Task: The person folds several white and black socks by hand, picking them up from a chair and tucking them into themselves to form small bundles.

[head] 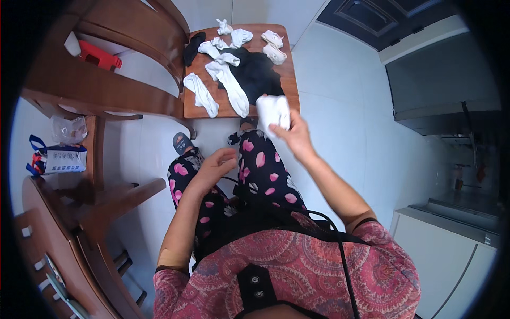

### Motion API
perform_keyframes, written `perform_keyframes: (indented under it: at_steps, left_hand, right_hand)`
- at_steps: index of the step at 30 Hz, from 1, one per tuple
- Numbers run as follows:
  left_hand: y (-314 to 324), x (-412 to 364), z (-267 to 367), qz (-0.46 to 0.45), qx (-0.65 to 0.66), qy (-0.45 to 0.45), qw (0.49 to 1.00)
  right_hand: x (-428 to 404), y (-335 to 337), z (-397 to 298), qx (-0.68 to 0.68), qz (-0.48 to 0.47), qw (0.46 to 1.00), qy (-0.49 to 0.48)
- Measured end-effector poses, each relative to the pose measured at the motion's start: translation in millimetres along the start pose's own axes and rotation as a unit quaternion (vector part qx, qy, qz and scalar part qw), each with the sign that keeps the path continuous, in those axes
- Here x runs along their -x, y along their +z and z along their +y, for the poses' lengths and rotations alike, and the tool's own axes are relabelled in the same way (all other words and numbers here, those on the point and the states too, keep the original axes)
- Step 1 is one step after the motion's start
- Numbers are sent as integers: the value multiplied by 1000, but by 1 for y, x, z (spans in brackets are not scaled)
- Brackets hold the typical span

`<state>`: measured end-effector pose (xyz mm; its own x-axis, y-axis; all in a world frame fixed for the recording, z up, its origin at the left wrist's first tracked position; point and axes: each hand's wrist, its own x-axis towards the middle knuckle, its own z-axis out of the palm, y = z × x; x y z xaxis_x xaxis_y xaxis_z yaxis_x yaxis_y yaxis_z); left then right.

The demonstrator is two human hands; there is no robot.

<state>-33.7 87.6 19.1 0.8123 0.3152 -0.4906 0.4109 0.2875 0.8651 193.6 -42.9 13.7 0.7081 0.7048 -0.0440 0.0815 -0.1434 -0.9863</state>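
Observation:
My right hand (295, 133) grips a folded white sock (273, 113), slightly blurred, over the near right edge of a wooden chair seat (289, 77). Above my left thigh, my left hand (217, 165) holds nothing, its fingers loosely curved and apart. White socks lie spread on the seat, one long sock (235, 93) near the middle and another (201, 95) to its left. Behind them are more white bunched socks (240, 38). Dark cloth pieces (259, 73) lie in a heap beside them, with a smaller black piece (194, 48) at the left. Two cream bundles (275, 54) rest at the right.
The wooden chair back (131, 85) rises left of the seat. A red plastic object (97, 55) shows through it. At the left, a printed bag (65, 159) and clear plastic packaging (68, 128) stand on another wooden seat. A pale cabinet (440, 251) stands at the lower right.

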Motion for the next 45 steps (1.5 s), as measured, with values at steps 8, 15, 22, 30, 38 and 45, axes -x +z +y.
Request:
perform_keyframes:
  at_steps: [8, 15, 22, 30, 38, 45]
  left_hand:
    - [-50, -44, -44, 25, -107, -49, 993]
    - [-44, -59, -32, 3, -162, -8, 987]
    - [-46, -60, -23, 13, -155, -53, 986]
    - [-48, -64, -19, 20, -160, -29, 987]
    - [-50, -60, -23, 33, -176, -10, 984]
    - [-49, -57, -24, 49, -158, -4, 986]
  right_hand:
    - [-168, -49, -30, 222, 184, 954, -85]
    - [-292, -67, -28, 392, 180, 900, -61]
    - [-344, -73, 1, 634, 54, 741, -214]
    - [-317, -54, -2, 606, -9, 765, -217]
    - [-312, 21, -22, 568, -90, 736, -356]
    - [-313, 28, -7, 590, -76, 748, -295]
